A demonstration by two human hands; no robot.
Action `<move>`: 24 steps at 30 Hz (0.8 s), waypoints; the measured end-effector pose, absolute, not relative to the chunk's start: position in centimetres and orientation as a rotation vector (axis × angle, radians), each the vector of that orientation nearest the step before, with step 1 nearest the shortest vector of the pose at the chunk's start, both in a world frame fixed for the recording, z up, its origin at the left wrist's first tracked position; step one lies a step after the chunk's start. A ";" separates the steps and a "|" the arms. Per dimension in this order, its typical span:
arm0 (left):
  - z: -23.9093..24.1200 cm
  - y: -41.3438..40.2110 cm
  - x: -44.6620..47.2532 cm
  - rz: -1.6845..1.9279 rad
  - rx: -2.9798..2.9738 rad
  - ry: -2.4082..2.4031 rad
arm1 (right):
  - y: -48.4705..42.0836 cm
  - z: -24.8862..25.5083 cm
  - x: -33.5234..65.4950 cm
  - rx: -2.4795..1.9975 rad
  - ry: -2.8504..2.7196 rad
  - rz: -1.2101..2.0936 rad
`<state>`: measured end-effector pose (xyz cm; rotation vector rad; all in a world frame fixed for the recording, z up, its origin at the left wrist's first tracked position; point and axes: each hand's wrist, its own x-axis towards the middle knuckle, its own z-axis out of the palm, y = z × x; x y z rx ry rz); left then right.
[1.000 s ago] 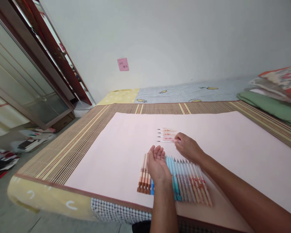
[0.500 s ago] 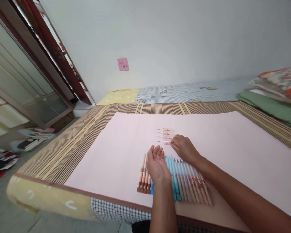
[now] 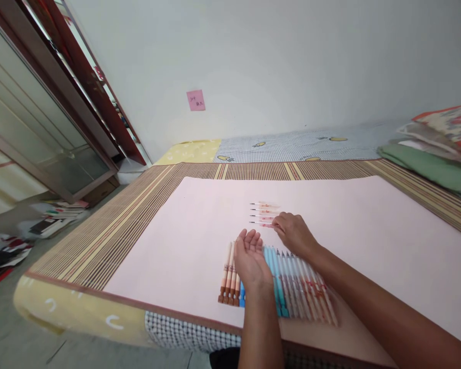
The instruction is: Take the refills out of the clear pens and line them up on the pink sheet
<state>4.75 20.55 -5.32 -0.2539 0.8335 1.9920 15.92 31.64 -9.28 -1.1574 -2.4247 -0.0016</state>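
On a pink sheet, several slim pens with thin dark tips and red-patterned clear parts lie in a short stack of rows, tips to the left. My right hand is closed at the right end of the nearest one, its fingertips pinching it. Palm up, my left hand rests over a line of pens with its fingers slightly curled and nothing visible in it. Around it are brown-and-cream pens, light blue pens and clear red-patterned pens. The left hand hides part of that line.
The pink sheet covers a striped mat on a bed. Folded green cloth and a patterned pillow lie at the right. A pink note is stuck to the wall. Books are piled low on the left.
The view has shifted very slightly. Both hands keep nearly the same pose, the right one still at the end of the nearest slim pen.
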 end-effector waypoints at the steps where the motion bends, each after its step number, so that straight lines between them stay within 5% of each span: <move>1: -5.3 20.5 4.8 1.991 -0.250 0.832 | 31.6 -9.3 15.9 -1.158 -2.424 -0.015; 24: -5.5 20.6 4.9 1.986 -0.239 0.845 | 31.6 -9.5 15.3 -1.173 -2.478 -0.165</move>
